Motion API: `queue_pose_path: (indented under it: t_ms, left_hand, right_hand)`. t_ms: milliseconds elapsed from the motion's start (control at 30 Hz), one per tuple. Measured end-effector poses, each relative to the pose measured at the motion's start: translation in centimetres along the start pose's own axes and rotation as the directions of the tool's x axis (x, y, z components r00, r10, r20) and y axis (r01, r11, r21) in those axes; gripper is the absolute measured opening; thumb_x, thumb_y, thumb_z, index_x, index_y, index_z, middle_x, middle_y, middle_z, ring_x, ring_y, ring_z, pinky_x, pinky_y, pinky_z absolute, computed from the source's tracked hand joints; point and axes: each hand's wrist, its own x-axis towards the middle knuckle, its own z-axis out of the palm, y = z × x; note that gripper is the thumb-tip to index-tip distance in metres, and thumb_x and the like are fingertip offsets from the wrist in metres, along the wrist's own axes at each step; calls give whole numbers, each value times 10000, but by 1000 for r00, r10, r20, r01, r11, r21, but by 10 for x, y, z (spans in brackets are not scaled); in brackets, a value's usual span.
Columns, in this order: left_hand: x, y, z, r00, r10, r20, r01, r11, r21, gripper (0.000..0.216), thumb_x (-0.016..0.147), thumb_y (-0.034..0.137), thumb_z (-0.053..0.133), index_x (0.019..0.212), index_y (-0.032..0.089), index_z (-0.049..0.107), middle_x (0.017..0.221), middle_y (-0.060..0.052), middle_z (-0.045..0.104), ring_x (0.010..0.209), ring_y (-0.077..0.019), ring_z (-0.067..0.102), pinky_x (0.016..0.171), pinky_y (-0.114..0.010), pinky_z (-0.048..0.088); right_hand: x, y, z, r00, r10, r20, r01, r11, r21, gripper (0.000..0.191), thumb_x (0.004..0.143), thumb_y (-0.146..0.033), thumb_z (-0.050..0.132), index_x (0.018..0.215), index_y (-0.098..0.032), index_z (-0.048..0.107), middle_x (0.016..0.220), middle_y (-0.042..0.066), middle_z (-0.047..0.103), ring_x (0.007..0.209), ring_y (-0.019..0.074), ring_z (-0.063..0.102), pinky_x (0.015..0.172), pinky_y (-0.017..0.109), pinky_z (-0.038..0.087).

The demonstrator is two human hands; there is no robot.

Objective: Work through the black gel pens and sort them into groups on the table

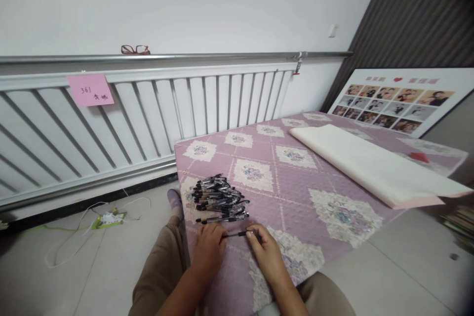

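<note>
A single black pen lies level between both hands, just above a purple quilted cloth. My left hand pinches its left end with the fingers curled. My right hand pinches its right end. Just beyond the hands, on the cloth, lies a pile of several black pens.
A long cream roll of paper lies across the cloth's right side. A framed photo collage leans at the back right. A white radiator with a pink note lines the wall. A power strip with cables lies on the floor at left.
</note>
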Motion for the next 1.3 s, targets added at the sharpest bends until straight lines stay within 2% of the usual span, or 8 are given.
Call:
queue_pose_path:
  t_ms: [367, 567, 667, 800, 900, 1033, 1167, 1300]
  left_hand:
    - [0, -4, 3, 1000, 20, 21, -19, 999, -41, 245, 821, 95, 489, 970, 251, 605, 1008, -17, 621, 1038, -204, 534, 984, -409, 324]
    - [2, -8, 5, 998, 7, -70, -15, 993, -119, 220, 871, 148, 441, 987, 236, 606, 1042, -41, 614, 1016, -209, 550, 931, -398, 397]
    - [3, -12, 6, 994, -32, -106, 12, 983, -183, 218, 874, 164, 433, 994, 229, 603, 1033, -41, 617, 986, -206, 563, 899, -385, 429]
    - [4, -16, 7, 990, -42, -136, 9, 972, -235, 220, 861, 158, 439, 983, 220, 610, 999, -39, 629, 974, -203, 570, 893, -382, 438]
    - [5, -16, 7, 987, -46, -153, 6, 968, -250, 223, 859, 157, 432, 973, 214, 615, 976, -40, 634, 960, -203, 575, 884, -387, 444]
    - [5, -15, 6, 986, -54, -155, 16, 971, -238, 226, 856, 158, 438, 980, 212, 619, 990, -42, 633, 961, -201, 574, 887, -390, 449]
    - [4, -14, 5, 989, -59, -139, 24, 971, -237, 223, 864, 167, 432, 977, 212, 619, 992, -45, 629, 967, -206, 574, 892, -396, 446]
    - [4, -14, 4, 990, -60, -131, 29, 973, -230, 222, 858, 168, 435, 967, 213, 624, 986, -44, 632, 969, -207, 572, 897, -397, 433]
  right_hand:
    - [0, 0, -2, 1000, 31, -1, -31, 997, 66, 243, 832, -421, 539, 868, -210, 654, 858, 53, 703, 835, 220, 646, 799, 335, 506]
    - [2, 17, 4, 976, 116, -186, -103, 992, 75, 310, 850, -431, 518, 1005, -191, 639, 992, 93, 703, 914, 230, 651, 833, 367, 516]
    - [8, 21, 8, 975, 32, -220, -48, 996, -70, 317, 829, -387, 542, 1063, -188, 622, 1041, 105, 680, 958, 241, 633, 873, 401, 503]
    - [21, 17, 12, 978, -142, -151, 91, 947, -307, 343, 809, -259, 530, 1143, -217, 598, 1112, 90, 631, 1030, 238, 594, 919, 400, 479]
    - [29, 12, 15, 989, -125, -82, 74, 885, -460, 362, 815, -202, 515, 1165, -247, 595, 1166, 83, 606, 1022, 234, 598, 874, 367, 490]
    - [34, 9, 17, 993, -116, -33, 77, 819, -568, 291, 812, -180, 539, 1070, -272, 639, 1085, 78, 630, 956, 230, 608, 765, 322, 492]
    - [33, 9, 12, 990, -135, -27, 103, 858, -503, 168, 828, -211, 525, 929, -250, 653, 978, 67, 642, 898, 219, 610, 759, 322, 484]
    - [29, 13, 3, 994, -100, -53, 80, 953, -293, 184, 848, -345, 513, 917, -225, 635, 899, 49, 668, 849, 214, 627, 781, 340, 489]
